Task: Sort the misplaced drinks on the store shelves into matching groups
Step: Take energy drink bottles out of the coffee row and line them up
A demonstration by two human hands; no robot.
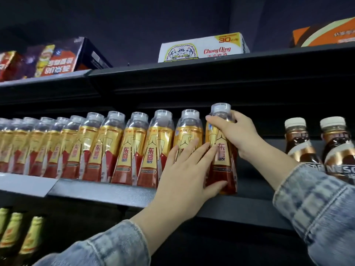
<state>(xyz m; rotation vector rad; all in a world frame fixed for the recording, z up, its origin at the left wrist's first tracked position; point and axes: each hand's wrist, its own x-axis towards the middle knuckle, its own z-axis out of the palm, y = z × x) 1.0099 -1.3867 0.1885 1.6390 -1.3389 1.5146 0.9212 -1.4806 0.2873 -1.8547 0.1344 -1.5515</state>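
A long row of gold-and-red energy drink bottles with clear caps fills the middle shelf. The rightmost gold-and-red bottle stands upright at the row's end. My right hand is wrapped around its upper part, just under the cap. My left hand lies flat against its lower front and the neighbouring bottle, fingers spread, thumb at the base. Two brown coffee bottles with white caps stand further right, apart from the row.
The top shelf carries a white beer carton, a dark purple box at the left and an orange box at the right. Green-gold bottle necks show on the lower shelf. A gap lies between the held bottle and the coffee bottles.
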